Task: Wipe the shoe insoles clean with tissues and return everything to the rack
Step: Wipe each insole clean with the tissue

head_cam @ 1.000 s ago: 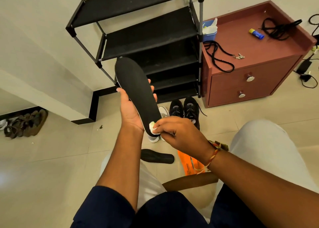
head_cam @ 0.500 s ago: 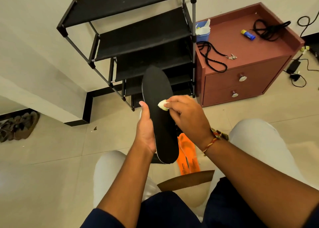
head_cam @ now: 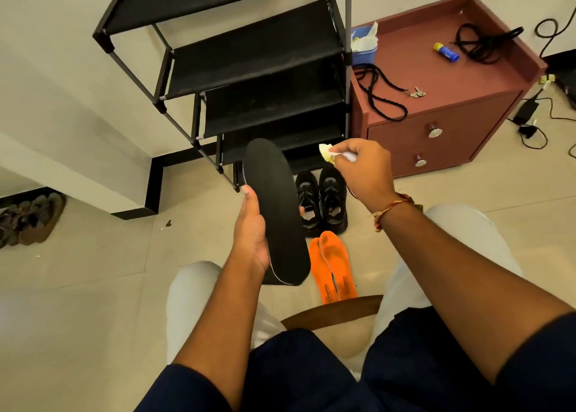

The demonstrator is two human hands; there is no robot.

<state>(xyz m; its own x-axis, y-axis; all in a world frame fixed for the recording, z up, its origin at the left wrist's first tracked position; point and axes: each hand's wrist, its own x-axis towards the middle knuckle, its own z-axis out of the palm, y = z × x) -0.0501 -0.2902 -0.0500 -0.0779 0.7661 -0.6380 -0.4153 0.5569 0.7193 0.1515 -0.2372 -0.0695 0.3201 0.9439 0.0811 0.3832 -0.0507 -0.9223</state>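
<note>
My left hand [head_cam: 252, 230] grips a long black insole [head_cam: 274, 212] by its left edge, holding it lengthwise in front of me. My right hand [head_cam: 364, 171] pinches a crumpled, yellow-stained tissue [head_cam: 327, 153], lifted off the insole to its upper right. Two orange insoles [head_cam: 335, 265] lie on the floor below a pair of black shoes [head_cam: 322, 199]. The black shoe rack [head_cam: 249, 59] stands behind, its shelves bare.
A red-brown drawer cabinet [head_cam: 445, 106] stands right of the rack, bearing a blue tissue box [head_cam: 364, 48], black cords, keys and a small blue tube. Brown sandals [head_cam: 28, 218] lie at far left. Cables trail on the floor at right. I sit on a wooden seat [head_cam: 333, 312].
My right hand wiped up the insole with the tissue, then lifted off to the right. My left hand lowered the insole and turned it more upright.
</note>
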